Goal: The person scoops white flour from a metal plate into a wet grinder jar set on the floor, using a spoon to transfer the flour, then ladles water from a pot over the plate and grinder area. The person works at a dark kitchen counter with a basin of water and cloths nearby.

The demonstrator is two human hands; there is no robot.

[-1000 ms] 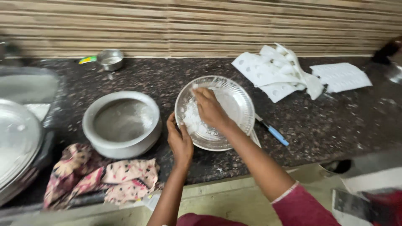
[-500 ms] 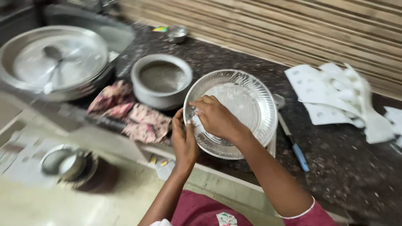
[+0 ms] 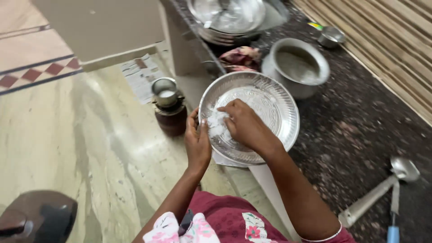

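A round steel plate (image 3: 274,103) rests partly over the front edge of the dark stone counter (image 3: 360,130). My left hand (image 3: 197,143) grips its near rim, thumb on the inside. My right hand (image 3: 243,125) lies inside the plate, fingers pressed into a small heap of white grainy stuff (image 3: 215,125) by the rim. The fingertips are buried in it, so whether they pinch any is unclear.
A steel pot (image 3: 297,66) stands behind the plate, with a floral cloth (image 3: 240,56), stacked steel plates (image 3: 229,18) and a small steel cup (image 3: 330,37) farther back. A ladle (image 3: 382,186) lies at right. On the floor sits a brown vessel (image 3: 168,105) near a paper sheet (image 3: 141,76).
The view has swung left and down, bringing the floor and brown vessel into sight. The plate now hangs over the counter edge; both hands stay on it.
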